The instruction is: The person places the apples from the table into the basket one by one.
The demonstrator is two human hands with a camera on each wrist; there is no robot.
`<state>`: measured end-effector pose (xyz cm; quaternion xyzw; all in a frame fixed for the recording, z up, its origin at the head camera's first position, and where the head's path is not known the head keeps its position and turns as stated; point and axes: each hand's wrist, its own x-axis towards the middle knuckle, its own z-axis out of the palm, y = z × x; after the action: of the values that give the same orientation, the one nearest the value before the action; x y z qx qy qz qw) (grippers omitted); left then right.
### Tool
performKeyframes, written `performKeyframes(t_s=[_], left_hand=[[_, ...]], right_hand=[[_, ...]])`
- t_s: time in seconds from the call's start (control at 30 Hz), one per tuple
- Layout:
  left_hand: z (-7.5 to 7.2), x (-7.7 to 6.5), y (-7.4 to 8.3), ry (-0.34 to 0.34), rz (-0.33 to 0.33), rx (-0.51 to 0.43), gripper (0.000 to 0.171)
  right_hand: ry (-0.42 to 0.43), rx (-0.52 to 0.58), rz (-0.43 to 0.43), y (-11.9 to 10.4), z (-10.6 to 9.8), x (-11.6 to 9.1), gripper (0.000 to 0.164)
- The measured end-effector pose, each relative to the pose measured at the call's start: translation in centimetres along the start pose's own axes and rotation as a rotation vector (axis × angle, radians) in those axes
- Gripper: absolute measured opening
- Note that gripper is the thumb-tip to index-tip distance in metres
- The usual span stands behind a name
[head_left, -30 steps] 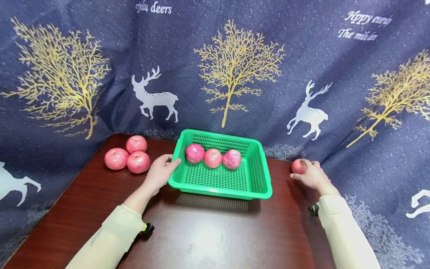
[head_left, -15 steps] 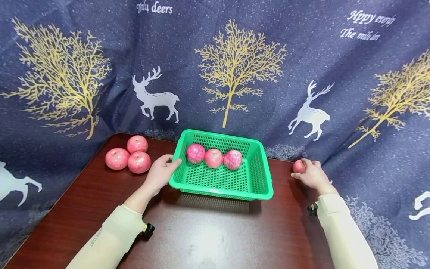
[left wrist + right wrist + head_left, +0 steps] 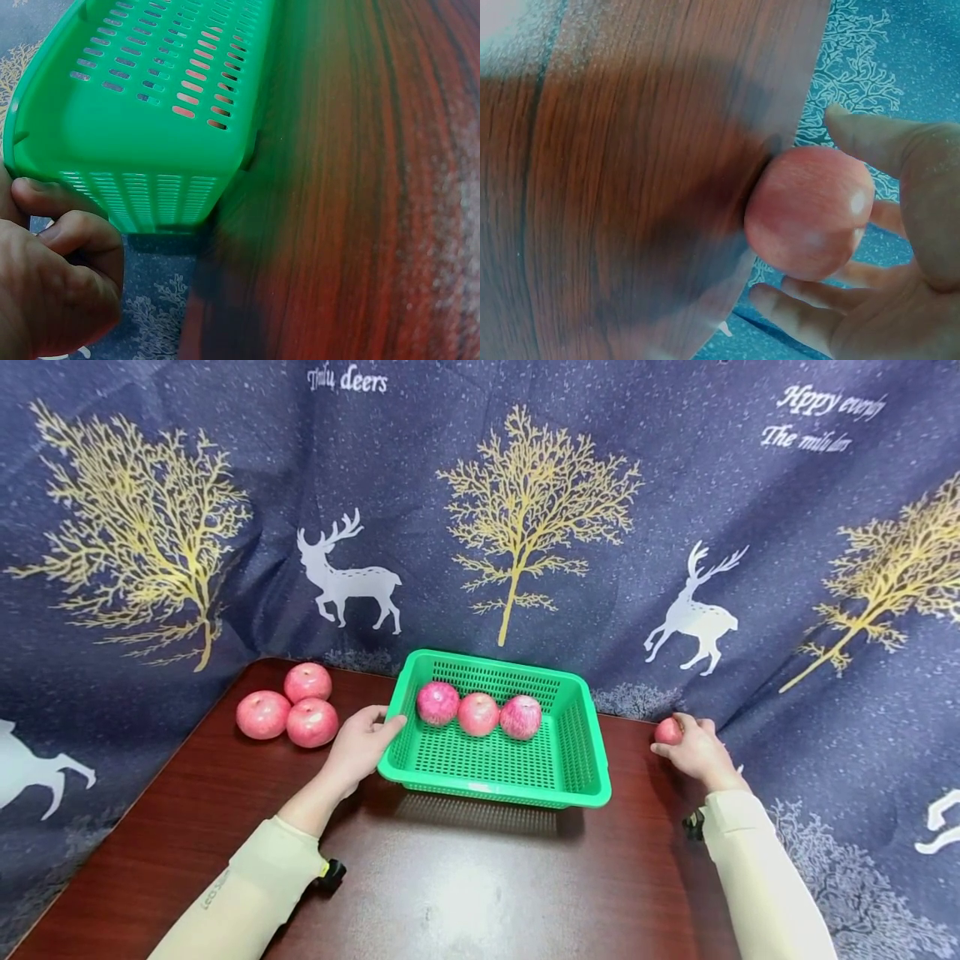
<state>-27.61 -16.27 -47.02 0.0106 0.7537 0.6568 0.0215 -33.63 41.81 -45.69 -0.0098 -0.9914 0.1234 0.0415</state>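
Note:
A green plastic basket [image 3: 495, 787] stands in the middle of the dark red-brown table, holding three apples [image 3: 478, 715] in a row. At its left end, my left hand [image 3: 362, 745] grips the rim between thumb and curled fingers, also seen close up in the left wrist view. A single apple [image 3: 810, 212] sits on the table near its right edge. Around that apple is my right hand [image 3: 697, 750], its fingers spread along the far side. In the right wrist view the thumb [image 3: 870, 139] stands apart from the apple, and the fingers are partly hidden behind it.
Three more apples [image 3: 312, 722] sit in a cluster at the table's back left, just left of my left hand. A dark blue cloth [image 3: 420, 485] printed with deer and trees hangs behind the table [image 3: 450, 885]. The basket's back rim is close to the cloth.
Very little differs. My right forearm has swung slightly left, while the right hand stays around the lone apple. My left hand keeps its grip on the basket rim.

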Motion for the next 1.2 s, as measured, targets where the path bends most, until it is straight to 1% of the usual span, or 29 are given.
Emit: performKeyframes(t_s=[0.2,0.47,0.77,1.2], left_hand=[[0.0,-0.12,0.11,0.001,-0.002,0.002,0.044],[0.1,-0.08,0.04,-0.008,-0.001,-0.014,0.044],[-0.04,-0.02,-0.03,0.004,0.004,-0.01,0.046],[-0.07,-0.07,-0.01,-0.001,-0.003,-0.004,0.048]], right_hand=[[0.015,0.002,0.008,0.06,0.2,0.22,0.082],[0.0,0.001,0.022,0.15,0.33,0.23,0.084],[0.015,-0.001,0.006,0.4,0.76,0.52,0.08],[0.022,0.009,-0.005,0.3,0.57,0.32,0.076]])
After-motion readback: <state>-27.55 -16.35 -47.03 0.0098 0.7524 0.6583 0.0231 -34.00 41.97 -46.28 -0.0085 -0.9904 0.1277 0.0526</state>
